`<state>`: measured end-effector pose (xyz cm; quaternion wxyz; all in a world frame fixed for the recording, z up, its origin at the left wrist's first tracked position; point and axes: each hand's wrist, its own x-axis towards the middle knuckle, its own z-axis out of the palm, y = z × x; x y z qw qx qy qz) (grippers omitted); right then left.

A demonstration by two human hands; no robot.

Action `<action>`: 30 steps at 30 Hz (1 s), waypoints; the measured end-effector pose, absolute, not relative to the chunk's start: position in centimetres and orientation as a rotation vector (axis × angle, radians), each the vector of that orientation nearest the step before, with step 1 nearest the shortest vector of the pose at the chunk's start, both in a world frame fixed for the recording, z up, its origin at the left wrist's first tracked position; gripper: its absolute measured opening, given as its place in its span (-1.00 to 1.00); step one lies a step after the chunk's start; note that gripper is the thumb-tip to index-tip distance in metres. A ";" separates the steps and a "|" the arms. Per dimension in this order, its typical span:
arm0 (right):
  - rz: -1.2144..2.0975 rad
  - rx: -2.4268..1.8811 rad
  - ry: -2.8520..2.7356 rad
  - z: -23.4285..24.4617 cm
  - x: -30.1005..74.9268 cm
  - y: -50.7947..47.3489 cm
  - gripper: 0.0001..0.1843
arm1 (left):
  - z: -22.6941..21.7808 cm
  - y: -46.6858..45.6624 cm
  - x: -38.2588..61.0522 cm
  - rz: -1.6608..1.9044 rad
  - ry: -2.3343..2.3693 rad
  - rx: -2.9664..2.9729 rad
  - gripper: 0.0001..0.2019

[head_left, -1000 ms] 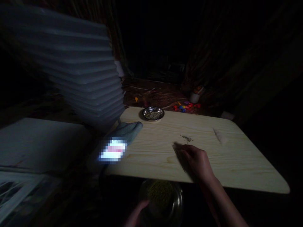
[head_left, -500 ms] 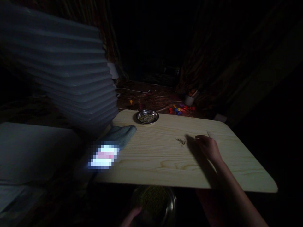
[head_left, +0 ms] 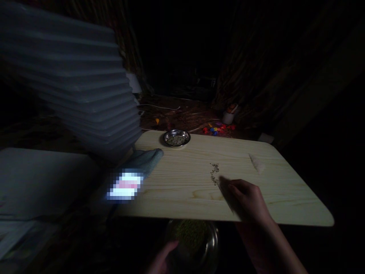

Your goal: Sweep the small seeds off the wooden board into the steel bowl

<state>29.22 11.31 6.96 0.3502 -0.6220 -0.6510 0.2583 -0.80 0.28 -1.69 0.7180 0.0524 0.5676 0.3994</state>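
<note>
Small dark seeds or grains (head_left: 214,174) lie in a loose, scattered line on the pale wooden table (head_left: 176,190). Just right of them, my right hand (head_left: 247,196) is low over the tabletop with its fingers curled together; whatever they may hold is hidden. Below the table's front edge is a round metal bowl (head_left: 214,243) with green, grainy contents (head_left: 191,233). My left hand (head_left: 165,257) is at the bowl's left side, thumb over the rim, its other fingers hidden in the dark.
A shallow steel dish (head_left: 176,138) with pale grains stands at the table's far left. A grey-blue cloth (head_left: 148,161) and a bright, blurred-out screen (head_left: 125,185) are at the left edge. A whitish patch (head_left: 256,163) lies at right. Colourful small items (head_left: 216,129) are on the floor behind.
My right hand has moved toward the table's front edge. The dark grains have gone from a small cluster to a longer line toward me. My left hand stays at the bowl.
</note>
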 end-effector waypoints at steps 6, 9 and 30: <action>0.658 -1.584 -1.688 7.3 29.4 10.6 -0.67 | -0.9 0.3 -0.6 0.880 1.220 0.244 -0.48; 0.660 -1.557 -1.695 7.6 29.0 10.6 -0.68 | -0.9 0.4 -0.7 0.841 1.243 0.287 -0.42; 0.698 -1.462 -1.779 9.2 26.8 12.5 -0.72 | 1.1 0.3 0.5 0.765 1.161 0.325 -0.23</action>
